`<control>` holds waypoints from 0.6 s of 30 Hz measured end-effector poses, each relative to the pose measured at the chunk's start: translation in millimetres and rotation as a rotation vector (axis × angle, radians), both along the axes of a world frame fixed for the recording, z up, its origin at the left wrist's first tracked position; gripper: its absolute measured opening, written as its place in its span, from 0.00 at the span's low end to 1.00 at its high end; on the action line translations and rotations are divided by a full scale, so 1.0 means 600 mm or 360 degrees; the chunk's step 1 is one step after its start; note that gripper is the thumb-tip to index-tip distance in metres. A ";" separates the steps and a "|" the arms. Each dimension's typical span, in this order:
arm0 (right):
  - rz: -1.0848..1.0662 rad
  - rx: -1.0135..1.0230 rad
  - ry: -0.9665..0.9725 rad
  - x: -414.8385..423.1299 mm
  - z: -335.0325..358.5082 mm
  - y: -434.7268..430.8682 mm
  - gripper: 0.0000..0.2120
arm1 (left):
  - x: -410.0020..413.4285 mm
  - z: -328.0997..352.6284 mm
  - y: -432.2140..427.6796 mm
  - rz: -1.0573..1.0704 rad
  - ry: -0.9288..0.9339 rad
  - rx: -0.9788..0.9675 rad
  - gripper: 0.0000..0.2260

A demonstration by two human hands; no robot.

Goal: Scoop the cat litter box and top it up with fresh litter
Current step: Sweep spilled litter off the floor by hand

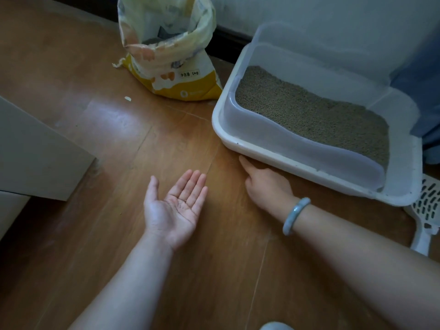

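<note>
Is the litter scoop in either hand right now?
No, the litter scoop lies on the floor, touched by neither left hand nor right hand.

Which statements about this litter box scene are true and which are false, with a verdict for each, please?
1. The left hand lies palm up with its fingers straight. True.
2. The litter bag is sealed shut. False: its top stands open.
3. The scoop lies inside the box. False: it lies on the floor outside the litter box.
4. A bracelet sits on the right wrist. True.
5. The right hand holds the scoop. False: it is down at the floor by the box's front edge, apart from the scoop.
</note>
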State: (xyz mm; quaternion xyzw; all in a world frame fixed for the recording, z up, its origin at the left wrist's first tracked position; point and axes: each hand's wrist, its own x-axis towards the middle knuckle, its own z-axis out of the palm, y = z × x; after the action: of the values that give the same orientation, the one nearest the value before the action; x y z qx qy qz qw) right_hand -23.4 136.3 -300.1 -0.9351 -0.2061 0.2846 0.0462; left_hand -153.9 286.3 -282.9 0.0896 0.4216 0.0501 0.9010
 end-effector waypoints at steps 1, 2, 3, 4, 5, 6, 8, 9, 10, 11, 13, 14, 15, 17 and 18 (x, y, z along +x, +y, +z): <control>0.0036 -0.0018 -0.0002 0.005 -0.003 0.007 0.27 | 0.001 -0.002 0.001 0.0002 0.0006 0.0000 0.30; 0.0074 -0.0032 -0.0018 0.009 -0.005 0.013 0.28 | 0.001 -0.003 0.003 0.0002 0.0014 0.0000 0.30; 0.0112 -0.0055 -0.0042 0.012 -0.008 0.018 0.28 | 0.002 -0.005 0.003 0.0000 0.0019 -0.0002 0.30; 0.0148 -0.0079 -0.0073 0.014 -0.012 0.022 0.29 | 0.003 -0.006 0.004 -0.0002 0.0020 -0.0006 0.30; 0.0178 -0.0090 -0.0104 0.015 -0.014 0.024 0.28 | 0.003 -0.008 0.004 -0.0004 0.0021 -0.0010 0.30; 0.0200 -0.0077 -0.0141 0.016 -0.016 0.025 0.28 | 0.004 -0.009 0.004 -0.0006 0.0024 -0.0013 0.30; 0.0215 0.0016 -0.0224 0.021 -0.018 0.025 0.26 | 0.004 -0.013 0.005 -0.0007 0.0033 -0.0021 0.30; 0.0210 0.0065 -0.0240 0.024 -0.017 0.025 0.25 | 0.004 -0.015 0.006 -0.0006 0.0038 -0.0026 0.30; 0.0206 0.0097 -0.0229 0.026 -0.017 0.024 0.24 | 0.004 -0.017 0.006 -0.0004 0.0044 -0.0029 0.30; 0.0202 0.0104 -0.0196 0.026 -0.017 0.023 0.24 | 0.004 -0.018 0.007 -0.0004 0.0047 -0.0031 0.30; 0.0184 0.0081 -0.0108 0.021 -0.016 0.018 0.24 | 0.005 -0.021 0.008 -0.0004 0.0045 -0.0036 0.30; 0.0180 0.0072 -0.0083 0.018 -0.015 0.014 0.24 | 0.005 -0.021 0.009 -0.0003 0.0044 -0.0040 0.30; 0.0179 0.0068 -0.0075 0.015 -0.014 0.010 0.24 | 0.006 -0.022 0.010 0.0000 0.0043 -0.0040 0.30; 0.0176 0.0071 -0.0074 0.010 -0.012 0.004 0.23 | 0.010 -0.022 0.011 0.0002 0.0040 -0.0035 0.30; 0.0183 0.0074 -0.0068 0.006 -0.012 0.001 0.23 | 0.012 -0.022 0.011 0.0003 0.0040 -0.0034 0.30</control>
State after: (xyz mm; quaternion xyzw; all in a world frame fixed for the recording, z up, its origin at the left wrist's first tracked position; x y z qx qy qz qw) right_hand -19.9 136.9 -307.4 -0.9263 -0.2668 0.2619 0.0472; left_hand -146.7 293.0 -295.9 0.0802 0.4336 0.0453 0.8964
